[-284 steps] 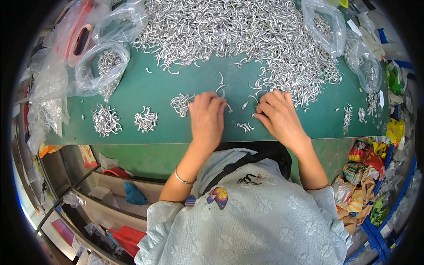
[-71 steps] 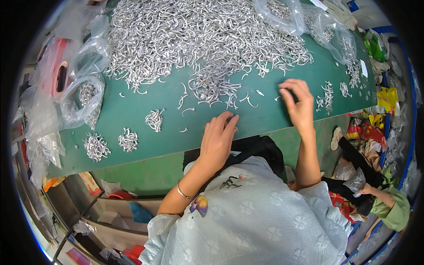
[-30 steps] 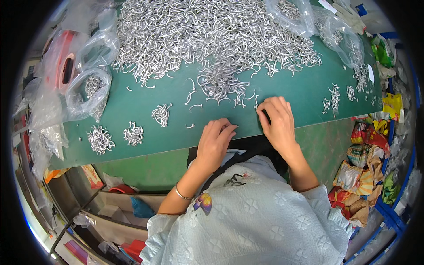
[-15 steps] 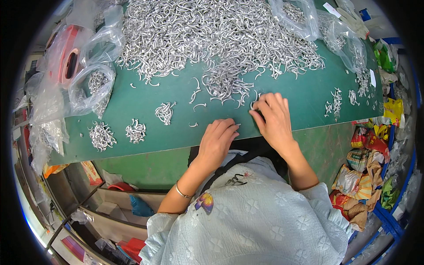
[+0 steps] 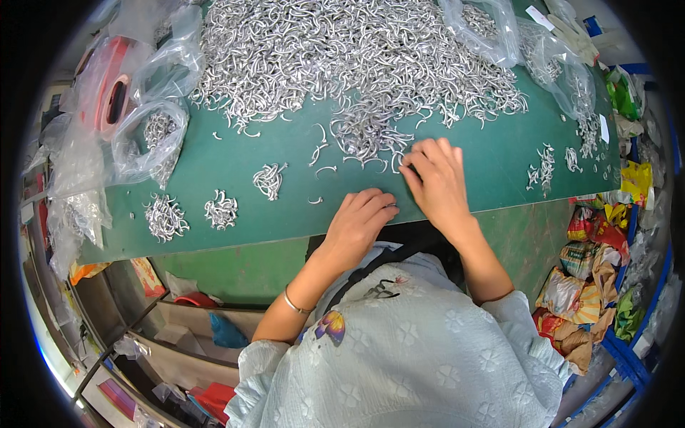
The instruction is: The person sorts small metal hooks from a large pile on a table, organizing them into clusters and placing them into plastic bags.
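A broad heap of small curved silver metal pieces (image 5: 342,57) covers the far part of the green table (image 5: 235,157). A smaller clump of them (image 5: 364,132) spills toward me. At that clump's right edge is my right hand (image 5: 439,182), its fingers curled with the tips pressed together; what they hold is hidden. My left hand (image 5: 360,221) rests by the table's near edge, fingers bent and closed. A tiny bit shows at its fingertips, too small to name. Several loose curved pieces (image 5: 319,150) lie left of the clump.
Small sorted piles (image 5: 165,217) sit at the left, and others (image 5: 544,170) at the right. Clear plastic bags (image 5: 146,146) with pieces inside and a pink device (image 5: 110,93) stand at the far left. Colourful packages (image 5: 571,292) fill a blue rack on the right.
My right hand has shifted slightly left and away from me, toward the clump. My left hand has moved a little to the right, fingers still closed.
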Motion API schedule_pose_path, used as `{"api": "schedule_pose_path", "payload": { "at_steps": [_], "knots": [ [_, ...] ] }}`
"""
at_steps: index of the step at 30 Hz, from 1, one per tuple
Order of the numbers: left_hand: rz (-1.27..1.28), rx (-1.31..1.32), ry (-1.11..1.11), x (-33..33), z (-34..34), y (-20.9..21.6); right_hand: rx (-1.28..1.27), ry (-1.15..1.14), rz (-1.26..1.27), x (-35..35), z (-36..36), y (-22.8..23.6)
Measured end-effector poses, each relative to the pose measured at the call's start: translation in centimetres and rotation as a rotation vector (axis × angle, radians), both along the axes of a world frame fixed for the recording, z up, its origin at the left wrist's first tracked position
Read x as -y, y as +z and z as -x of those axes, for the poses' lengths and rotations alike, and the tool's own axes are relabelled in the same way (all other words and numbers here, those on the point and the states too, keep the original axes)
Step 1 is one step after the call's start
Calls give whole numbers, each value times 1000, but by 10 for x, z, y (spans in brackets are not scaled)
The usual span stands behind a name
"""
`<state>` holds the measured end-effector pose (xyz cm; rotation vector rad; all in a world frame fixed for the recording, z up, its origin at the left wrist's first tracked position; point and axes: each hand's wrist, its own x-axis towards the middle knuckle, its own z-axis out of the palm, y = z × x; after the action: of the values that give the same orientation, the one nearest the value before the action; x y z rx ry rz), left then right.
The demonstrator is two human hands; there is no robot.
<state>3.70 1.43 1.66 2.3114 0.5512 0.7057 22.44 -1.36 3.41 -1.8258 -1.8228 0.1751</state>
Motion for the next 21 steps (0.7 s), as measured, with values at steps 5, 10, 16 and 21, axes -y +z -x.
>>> {"api": "schedule_pose_path", "payload": {
  "at_steps": [5, 10, 16, 21],
  "knots": [
    [26, 27, -8, 2, 0, -7, -42, 137, 69, 20, -6, 12],
    [72, 65, 27, 3, -3, -4, -80, 73, 17, 21, -5, 11],
    [132, 121, 80, 8, 0, -7, -85, 276, 80, 24, 4, 5],
    [8, 34, 116, 6, -2, 3, -232, 171, 24, 14, -2, 8]
  ]
}}
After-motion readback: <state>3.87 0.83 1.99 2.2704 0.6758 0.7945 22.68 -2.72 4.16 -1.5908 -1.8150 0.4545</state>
